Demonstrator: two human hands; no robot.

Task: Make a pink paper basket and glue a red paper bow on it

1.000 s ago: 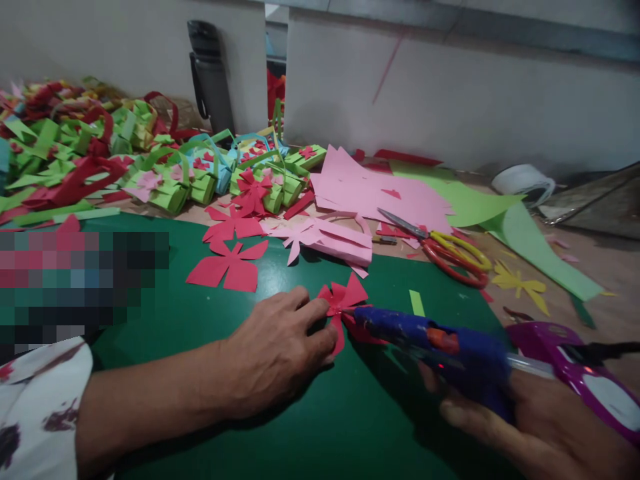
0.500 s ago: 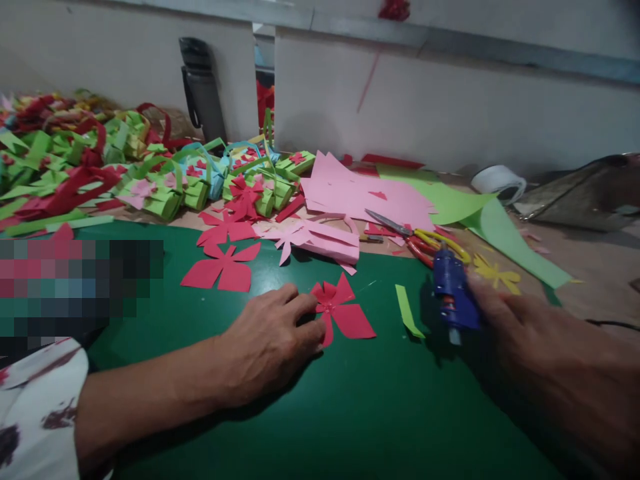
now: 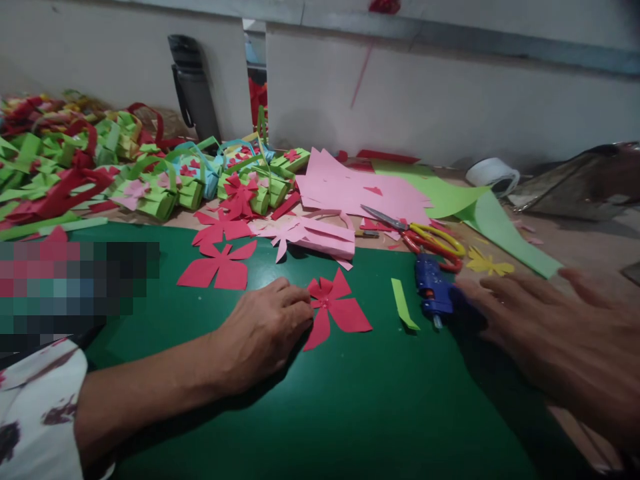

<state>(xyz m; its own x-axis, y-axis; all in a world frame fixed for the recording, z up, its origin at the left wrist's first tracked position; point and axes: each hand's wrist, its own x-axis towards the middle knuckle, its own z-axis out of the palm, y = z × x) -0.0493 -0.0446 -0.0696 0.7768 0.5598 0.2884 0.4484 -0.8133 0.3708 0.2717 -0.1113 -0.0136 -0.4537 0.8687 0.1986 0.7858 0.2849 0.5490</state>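
My left hand (image 3: 263, 333) lies on the green sheet (image 3: 320, 413), fingers curled, fingertips on the left edge of a red paper flower (image 3: 333, 308). My right hand (image 3: 560, 347) hovers at the right with fingers stretched out and holds nothing. Its fingertips are just right of a blue glue gun (image 3: 433, 290), which lies on the green sheet. A small light green strip (image 3: 403, 305) lies between the flower and the gun.
Red-and-yellow scissors (image 3: 425, 237) lie beyond the glue gun on pink paper (image 3: 360, 190). A pink paper basket (image 3: 320, 235) and other red flowers (image 3: 217, 265) lie ahead. Several green paper baskets (image 3: 150, 180) pile at the left. A dark bottle (image 3: 193, 87) and white tape roll (image 3: 493, 175) stand by the wall.
My right hand carried the glue gun from the flower to the right, laid it on the green sheet and let go. The left hand stayed on the flower.
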